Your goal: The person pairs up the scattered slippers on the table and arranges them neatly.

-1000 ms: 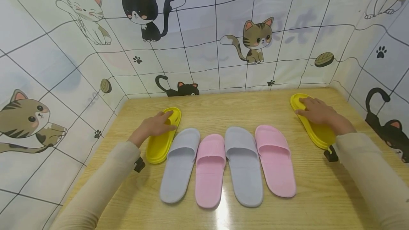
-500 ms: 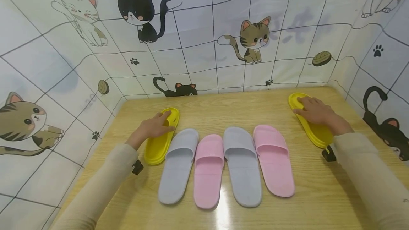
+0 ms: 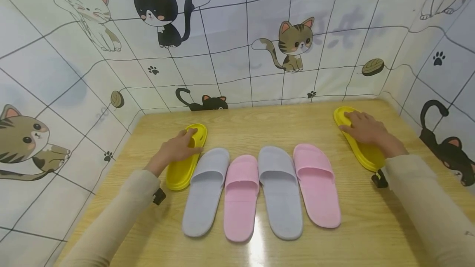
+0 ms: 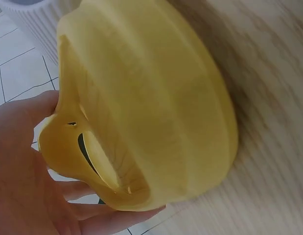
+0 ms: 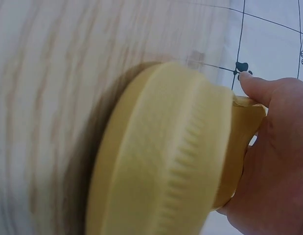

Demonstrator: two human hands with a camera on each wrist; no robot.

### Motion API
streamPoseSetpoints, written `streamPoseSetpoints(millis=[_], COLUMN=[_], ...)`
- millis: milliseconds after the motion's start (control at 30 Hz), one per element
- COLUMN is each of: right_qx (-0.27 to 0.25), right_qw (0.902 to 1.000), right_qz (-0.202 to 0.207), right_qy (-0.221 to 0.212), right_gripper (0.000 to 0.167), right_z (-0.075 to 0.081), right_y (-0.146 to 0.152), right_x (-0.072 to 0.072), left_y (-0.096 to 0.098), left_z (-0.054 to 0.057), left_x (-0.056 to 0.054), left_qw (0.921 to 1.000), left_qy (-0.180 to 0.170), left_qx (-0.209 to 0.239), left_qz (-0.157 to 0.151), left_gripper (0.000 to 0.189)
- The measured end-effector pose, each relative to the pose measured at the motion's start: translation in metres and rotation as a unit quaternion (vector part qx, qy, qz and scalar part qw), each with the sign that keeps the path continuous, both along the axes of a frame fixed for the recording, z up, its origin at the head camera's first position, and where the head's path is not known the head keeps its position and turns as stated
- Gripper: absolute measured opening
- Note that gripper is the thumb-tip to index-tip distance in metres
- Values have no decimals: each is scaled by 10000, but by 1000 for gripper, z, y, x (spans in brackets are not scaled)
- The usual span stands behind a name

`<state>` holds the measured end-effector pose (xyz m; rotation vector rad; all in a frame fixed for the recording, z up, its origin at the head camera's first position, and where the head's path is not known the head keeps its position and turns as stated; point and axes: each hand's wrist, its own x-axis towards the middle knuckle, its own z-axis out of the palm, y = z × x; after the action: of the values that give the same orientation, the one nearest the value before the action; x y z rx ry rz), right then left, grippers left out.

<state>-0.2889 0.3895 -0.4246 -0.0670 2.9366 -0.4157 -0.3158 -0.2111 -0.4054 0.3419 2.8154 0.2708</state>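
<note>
In the head view, my left hand (image 3: 177, 148) lies over a yellow slipper (image 3: 182, 175) at the left of the row. The left wrist view shows the thumb at one side of that slipper's strap (image 4: 166, 98) and fingers at the other. Far to the right, my right hand (image 3: 367, 128) grips a second yellow slipper (image 3: 365, 158) across its strap. Its thumb (image 5: 259, 90) shows at the strap's side in the right wrist view; the other fingers are hidden there. Both yellow slippers rest on the table, toes toward the back wall.
Between the hands lie a grey slipper (image 3: 203, 205), a pink slipper (image 3: 240, 209), another grey slipper (image 3: 283, 205) and another pink slipper (image 3: 320, 197), side by side on the wooden table (image 3: 259, 129). Cat-print sheeting (image 3: 230, 52) walls the back and both sides.
</note>
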Motion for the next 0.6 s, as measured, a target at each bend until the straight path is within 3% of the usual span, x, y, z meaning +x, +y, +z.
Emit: streamPoseSetpoints(millis=[600], right_qx=[-3], right_qw=[10000], right_qz=[6], right_qy=[-45], right_gripper=[87], right_z=[-2], right_y=[1], right_x=[0], left_y=[0], left_z=[-2], left_x=[0], left_qw=[9999], left_qy=[78], left_qx=[-48], left_qz=[-59], left_gripper=[84])
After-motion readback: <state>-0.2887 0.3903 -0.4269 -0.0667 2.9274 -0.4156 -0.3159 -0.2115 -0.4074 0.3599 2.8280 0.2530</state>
